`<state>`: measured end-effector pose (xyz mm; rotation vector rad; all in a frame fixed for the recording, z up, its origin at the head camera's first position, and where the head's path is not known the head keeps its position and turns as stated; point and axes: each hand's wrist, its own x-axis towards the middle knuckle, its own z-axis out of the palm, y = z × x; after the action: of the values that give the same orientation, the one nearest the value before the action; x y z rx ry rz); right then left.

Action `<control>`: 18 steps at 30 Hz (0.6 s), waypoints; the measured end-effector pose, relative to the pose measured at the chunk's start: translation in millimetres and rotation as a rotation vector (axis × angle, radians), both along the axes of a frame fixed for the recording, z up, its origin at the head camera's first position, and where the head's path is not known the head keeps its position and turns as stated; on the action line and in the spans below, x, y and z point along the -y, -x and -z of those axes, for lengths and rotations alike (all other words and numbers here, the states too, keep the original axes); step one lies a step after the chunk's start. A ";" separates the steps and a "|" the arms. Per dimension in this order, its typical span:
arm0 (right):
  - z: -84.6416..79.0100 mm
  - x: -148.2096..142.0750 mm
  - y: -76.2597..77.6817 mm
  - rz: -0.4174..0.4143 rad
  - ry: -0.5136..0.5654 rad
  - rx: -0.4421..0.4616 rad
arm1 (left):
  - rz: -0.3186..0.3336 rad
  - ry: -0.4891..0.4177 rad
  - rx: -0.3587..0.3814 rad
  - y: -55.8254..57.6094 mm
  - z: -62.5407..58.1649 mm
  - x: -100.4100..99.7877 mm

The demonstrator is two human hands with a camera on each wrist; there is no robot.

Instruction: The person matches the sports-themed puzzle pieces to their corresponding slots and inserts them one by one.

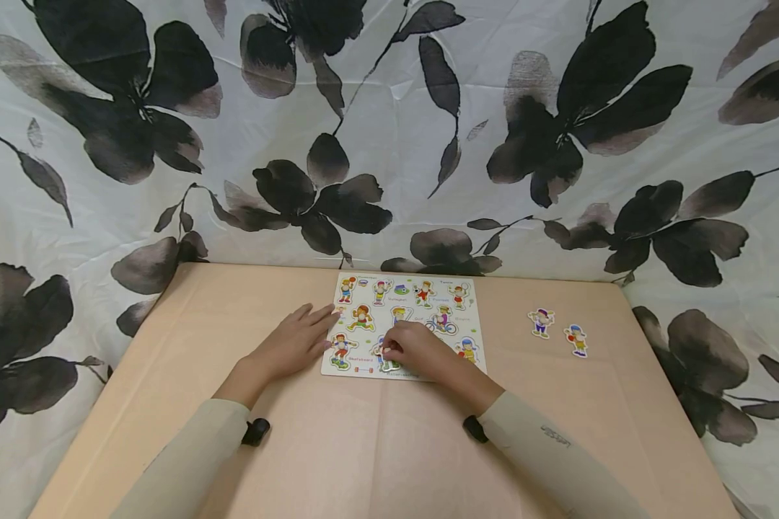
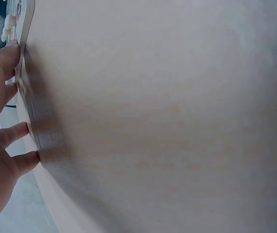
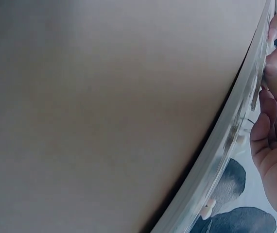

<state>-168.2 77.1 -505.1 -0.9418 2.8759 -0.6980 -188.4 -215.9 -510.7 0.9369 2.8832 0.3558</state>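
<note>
A white puzzle board (image 1: 477, 311) printed with sports figures and small words lies on the table. My left hand (image 1: 292, 339) rests with its fingers stretched out on the board's left edge; in the left wrist view its fingertips (image 2: 30, 158) touch down along that side. Over the lower middle of the board, my right hand (image 1: 422, 349) pinches a small figure-shaped puzzle piece (image 1: 386, 365) between thumb and curled fingers. In the right wrist view, the piece's thin edge (image 3: 256, 99) shows below the thumb, right at the board's surface. The hand covers part of the piece's picture.
Two loose puzzle pieces, a purple-and-white figure (image 1: 542, 323) and a figure in a blue cap (image 1: 576, 342), lie on the table (image 1: 376, 447) right of the board. Floral cloth (image 1: 428, 216) hangs behind the table's far edge. Several figures sit on the board.
</note>
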 end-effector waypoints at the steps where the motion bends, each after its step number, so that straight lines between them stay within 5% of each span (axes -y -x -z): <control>1: 0.9 1.1 -0.2 0.000 -0.001 0.004 | 0.000 -0.002 -0.001 -0.2 -0.3 0.2; 18: 1.2 11.0 -1.1 0.001 -0.045 0.056 | 0.000 0.015 0.015 -2.9 -0.7 0.9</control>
<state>-167.1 66.1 -506.3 -0.9011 2.8309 -0.6456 -185.5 -216.8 -510.0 0.9277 2.8684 0.3389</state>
